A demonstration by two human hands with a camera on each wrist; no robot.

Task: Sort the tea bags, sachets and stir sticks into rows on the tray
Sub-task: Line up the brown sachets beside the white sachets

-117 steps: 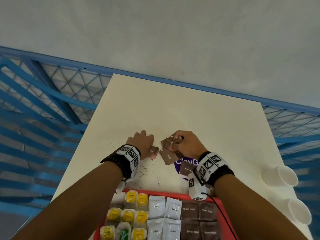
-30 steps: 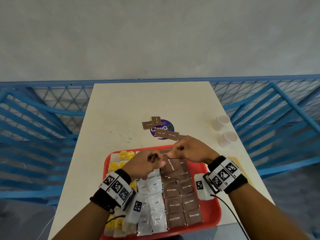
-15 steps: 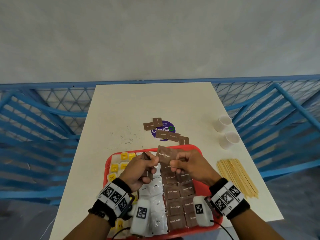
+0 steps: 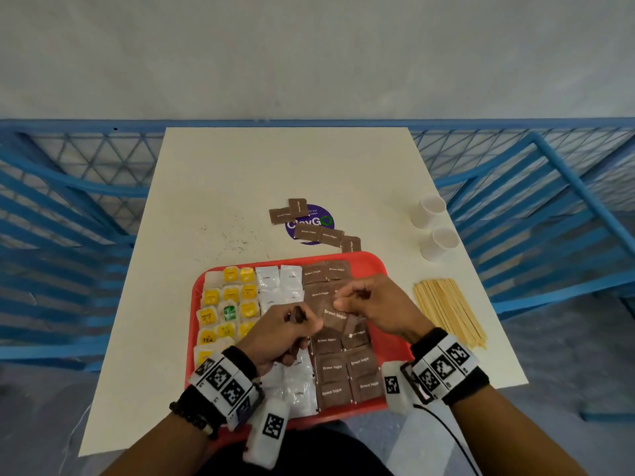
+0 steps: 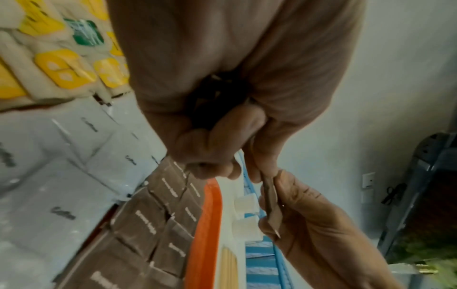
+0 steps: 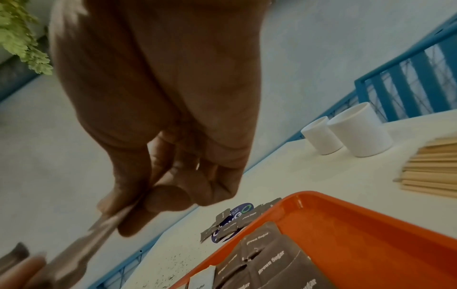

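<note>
One flat brown paper sachet printed "Brown Sugar" (image 4: 335,317) was in play, pinched by its upper edge between thumb and fingertips of the right hand (image 4: 372,305) and hanging just above the brown column on the red plastic tray (image 4: 378,266). The left hand (image 4: 280,333) sat curled beside it with a few more brown sachets (image 4: 298,316) gripped in the fist; exact count not visible. On the tray the rows ran, left to right: yellow-tagged tea bags (image 4: 228,304) (one green tag among them), white coffee sachets (image 4: 278,283), then brown sugar sachets (image 4: 343,376) two wide. The brown pair at the far end and the pairs near the body looked tidy; the stretch under the hands looked overlapped and skewed. My call for a clean placement: lower the held sachet flat into the gap, print facing the same way as its neighbours, edges butted without riding over them, then let go by sliding the thumb off so it doesn't flip. Feed from the left hand's stack one at a time. Five loose brown sachets (image 4: 311,223) lay on the cream tabletop (image 4: 240,173) beyond the tray, over a round purple sticker (image 4: 316,219). The bundle of pale wooden stir sticks (image 4: 450,310) lay right of the tray, not yet on it, with two white paper cups (image 4: 434,231) further back.
</note>
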